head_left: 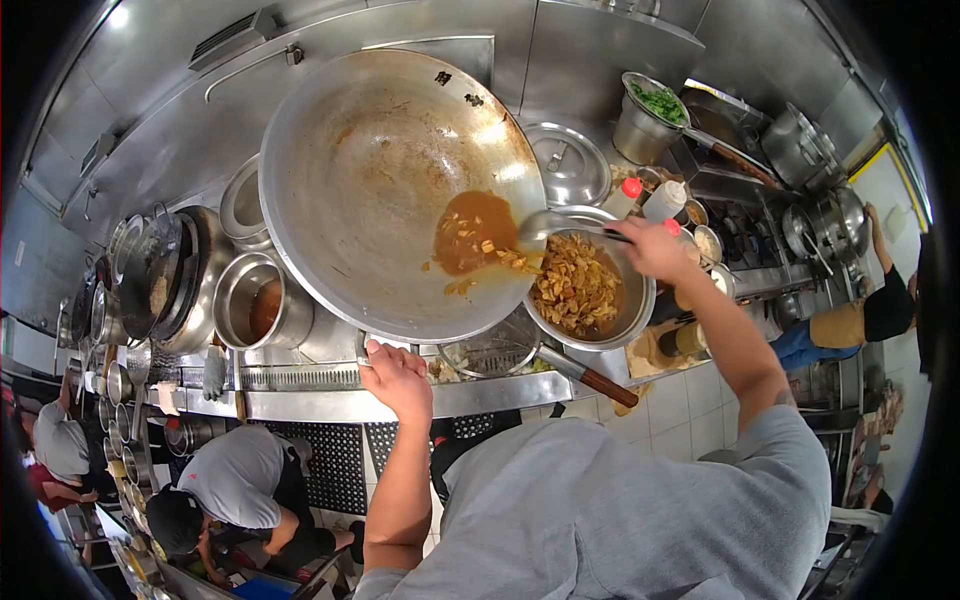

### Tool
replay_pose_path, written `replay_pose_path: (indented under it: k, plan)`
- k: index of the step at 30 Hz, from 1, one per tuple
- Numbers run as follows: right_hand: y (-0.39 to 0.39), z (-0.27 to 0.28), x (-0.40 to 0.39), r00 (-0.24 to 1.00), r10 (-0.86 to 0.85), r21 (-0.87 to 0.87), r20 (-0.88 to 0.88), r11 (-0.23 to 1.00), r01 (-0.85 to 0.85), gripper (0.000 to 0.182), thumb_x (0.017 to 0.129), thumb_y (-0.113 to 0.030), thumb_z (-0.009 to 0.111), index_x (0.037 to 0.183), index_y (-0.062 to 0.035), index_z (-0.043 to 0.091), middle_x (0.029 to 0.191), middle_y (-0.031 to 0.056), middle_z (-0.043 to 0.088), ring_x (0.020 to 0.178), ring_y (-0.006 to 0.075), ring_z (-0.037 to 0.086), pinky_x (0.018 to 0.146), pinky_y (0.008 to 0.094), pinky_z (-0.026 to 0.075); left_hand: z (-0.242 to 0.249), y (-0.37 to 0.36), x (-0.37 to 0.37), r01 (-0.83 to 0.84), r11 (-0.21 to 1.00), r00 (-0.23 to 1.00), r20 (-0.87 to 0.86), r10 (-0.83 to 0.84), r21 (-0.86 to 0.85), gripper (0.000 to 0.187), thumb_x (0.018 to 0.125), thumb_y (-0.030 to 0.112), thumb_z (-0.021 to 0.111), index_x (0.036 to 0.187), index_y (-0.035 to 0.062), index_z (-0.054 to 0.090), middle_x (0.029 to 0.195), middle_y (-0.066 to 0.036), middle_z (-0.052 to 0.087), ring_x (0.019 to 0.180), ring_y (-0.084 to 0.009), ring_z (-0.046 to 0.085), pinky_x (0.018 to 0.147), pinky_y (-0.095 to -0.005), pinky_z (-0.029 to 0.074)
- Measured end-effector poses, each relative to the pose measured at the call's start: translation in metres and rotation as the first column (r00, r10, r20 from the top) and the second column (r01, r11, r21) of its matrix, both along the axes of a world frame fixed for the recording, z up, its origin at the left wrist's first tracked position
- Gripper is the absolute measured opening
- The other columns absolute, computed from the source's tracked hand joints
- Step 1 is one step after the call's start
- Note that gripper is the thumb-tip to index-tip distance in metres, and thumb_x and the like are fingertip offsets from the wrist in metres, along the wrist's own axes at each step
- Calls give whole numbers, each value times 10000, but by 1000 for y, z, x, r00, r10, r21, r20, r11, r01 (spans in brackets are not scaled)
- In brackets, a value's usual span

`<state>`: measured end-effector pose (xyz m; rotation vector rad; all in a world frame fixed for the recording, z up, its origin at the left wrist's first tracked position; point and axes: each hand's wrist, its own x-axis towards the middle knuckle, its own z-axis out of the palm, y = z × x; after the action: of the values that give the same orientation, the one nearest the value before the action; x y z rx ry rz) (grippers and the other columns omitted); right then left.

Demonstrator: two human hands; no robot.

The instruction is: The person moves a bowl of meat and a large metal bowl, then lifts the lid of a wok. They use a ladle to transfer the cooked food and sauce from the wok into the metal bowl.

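Note:
My left hand (pixel 396 380) is closed around the near-side handle of a big wok (pixel 350 200), which tilts to the right. Brown sauce with some food pieces (pixel 475 232) pools at the wok's right side. My right hand (pixel 652 250) grips a ladle (pixel 548 228) by its dark handle, the bowl at the wok's lip. Just below the lip stands a metal pot (pixel 642 300) filled with brown sliced food (pixel 578 288), and food runs over the lip into it. A wooden-handled strainer (pixel 490 352) lies under the wok's near edge, partly hidden.
A pot of brown liquid (pixel 262 305) stands left. Sauce bottles (pixel 662 202) stand right, by a lidded pot (pixel 570 165). Chopped greens (pixel 658 102) fill a pot at the back. One person (pixel 240 475) bends over behind at left; another (pixel 850 310) works at far right.

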<state>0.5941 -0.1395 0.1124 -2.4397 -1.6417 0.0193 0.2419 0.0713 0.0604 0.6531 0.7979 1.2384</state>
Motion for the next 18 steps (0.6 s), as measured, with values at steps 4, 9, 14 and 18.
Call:
replay_pose_path:
  k: [4, 9, 14, 18]
  plan:
    - [80, -27, -62, 998, -60, -9, -30, 998, 60, 426, 841, -116, 548, 1264, -152, 514, 1021, 132, 591, 858, 348, 620, 737, 449, 509, -3, 2, -1, 0, 1000, 1000, 9, 0, -14, 369, 956, 263, 492, 663, 123, 317, 526, 23, 311, 394, -102, 328, 342, -273, 297]
    - [137, -72, -80, 995, -95, -54, 15, 994, 96, 431, 861, -152, 519, 1291, -149, 497, 1026, 134, 596, 846, 347, 628, 723, 450, 515, -17, 5, -4, 23, 999, 999, 30, -24, 46, 330, 965, 260, 502, 711, 114, 349, 547, 20, 324, 413, -91, 319, 339, -265, 278]
    - [100, -47, -93, 995, -78, -233, 57, 968, 89, 556, 778, -57, 564, 1318, -164, 489, 1149, 157, 574, 909, 345, 640, 763, 444, 534, -39, 6, -1, -24, 999, 999, 37, 25, -31, 335, 954, 340, 527, 738, 131, 379, 538, 16, 363, 399, -108, 375, 339, -268, 318]
    - [42, -48, -94, 983, -59, -148, 174, 985, 85, 469, 799, -79, 560, 1262, -150, 534, 991, 136, 571, 829, 333, 624, 690, 424, 524, -7, 2, -5, 56, 998, 998, 1, -56, -3, 330, 969, 295, 478, 714, 125, 356, 548, 23, 327, 404, -100, 340, 348, -265, 323]
